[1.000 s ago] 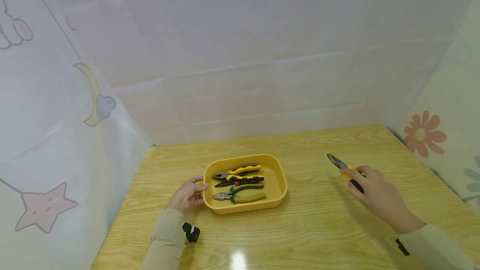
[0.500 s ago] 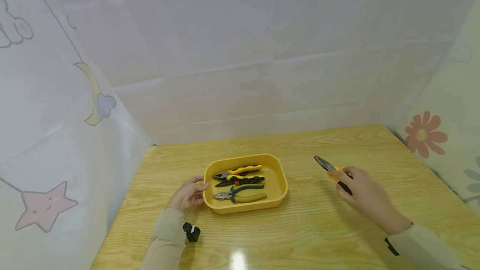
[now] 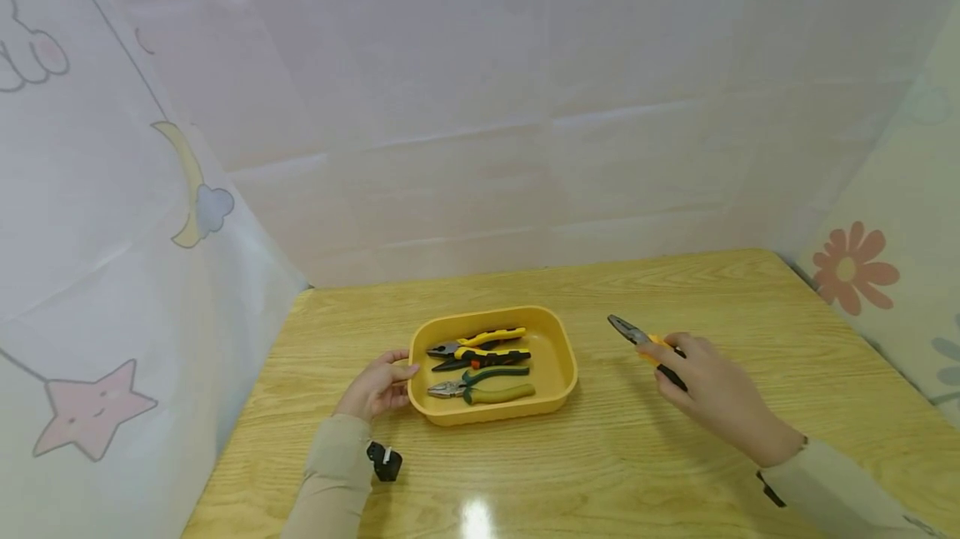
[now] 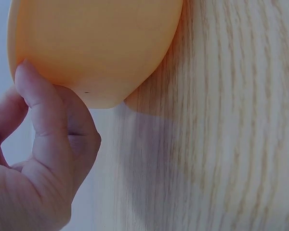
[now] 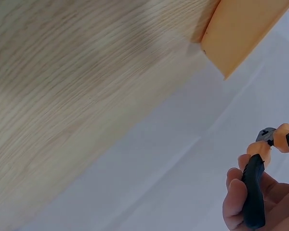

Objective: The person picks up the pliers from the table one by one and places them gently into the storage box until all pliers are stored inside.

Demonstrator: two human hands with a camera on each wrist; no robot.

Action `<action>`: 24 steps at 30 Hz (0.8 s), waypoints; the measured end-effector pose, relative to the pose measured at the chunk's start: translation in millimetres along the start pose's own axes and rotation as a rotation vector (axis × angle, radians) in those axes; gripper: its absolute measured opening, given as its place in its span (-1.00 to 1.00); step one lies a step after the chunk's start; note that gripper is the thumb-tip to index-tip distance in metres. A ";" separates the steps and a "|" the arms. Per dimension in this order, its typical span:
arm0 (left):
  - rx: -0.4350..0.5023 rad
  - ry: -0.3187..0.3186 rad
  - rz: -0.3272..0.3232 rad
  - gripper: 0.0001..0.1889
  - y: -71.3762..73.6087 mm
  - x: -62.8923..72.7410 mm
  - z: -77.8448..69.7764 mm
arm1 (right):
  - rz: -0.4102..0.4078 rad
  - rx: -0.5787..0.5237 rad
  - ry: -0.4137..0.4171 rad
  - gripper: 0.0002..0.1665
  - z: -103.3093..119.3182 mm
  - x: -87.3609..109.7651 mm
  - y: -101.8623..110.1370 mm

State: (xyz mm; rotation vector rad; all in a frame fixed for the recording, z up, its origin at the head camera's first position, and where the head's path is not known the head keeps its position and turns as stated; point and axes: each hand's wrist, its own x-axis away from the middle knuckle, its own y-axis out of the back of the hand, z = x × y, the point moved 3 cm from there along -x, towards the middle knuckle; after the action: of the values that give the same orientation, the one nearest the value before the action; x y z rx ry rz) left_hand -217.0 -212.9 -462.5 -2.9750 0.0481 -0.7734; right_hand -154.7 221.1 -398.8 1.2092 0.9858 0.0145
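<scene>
While the yellow tray [image 3: 564, 376] sits on the wooden bench [image 3: 600, 456] somewhat left of its middle, the tray's left end is touched by the left hand [image 3: 373, 386], whose fingers are only loosely bent. In the left wrist view the thumb [image 4: 41, 108] is seen pressed against the tray's outer wall [image 4: 96, 48]; nothing is enclosed by that hand. Three pairs of pliers are laid side by side in the tray with their noses pointing toward the bench's left edge: a yellow-and-black pair [image 3: 480, 341] nearest the far rim, an orange-and-black pair [image 3: 483, 358] in the middle, and a green-handled pair [image 3: 483, 389] nearest the near rim.

A fourth pair, the orange-and-black pliers [image 3: 637, 336], is gripped by the right hand [image 3: 705, 389], the fingers being curled round the handles. This pair is held above the bench, to the right of the tray and apart from it, with the nose directed toward the tray and the far left corner. In the right wrist view the handles [image 5: 255, 192] are seen clasped by the fingers [image 5: 233, 197], with the tray's corner [image 5: 241, 33] in the background.

Both forearms are covered by beige sleeves [image 3: 330, 481].
</scene>
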 end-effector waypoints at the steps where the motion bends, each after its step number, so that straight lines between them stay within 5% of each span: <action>1: 0.000 -0.002 0.001 -0.60 0.1 0.0 -0.2 | 0.003 -0.002 -0.001 -0.31 0.8 -0.7 -0.6; 24: 0.015 0.005 0.016 -0.57 1.2 -1.9 0.4 | 0.024 -0.065 0.107 -0.35 24.5 -24.8 -12.5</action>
State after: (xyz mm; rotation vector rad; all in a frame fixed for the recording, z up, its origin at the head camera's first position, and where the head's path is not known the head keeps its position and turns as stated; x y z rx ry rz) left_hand -218.5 -213.9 -463.8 -2.9553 0.0656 -0.7759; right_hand -160.0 184.9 -392.8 1.1698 1.0567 0.1307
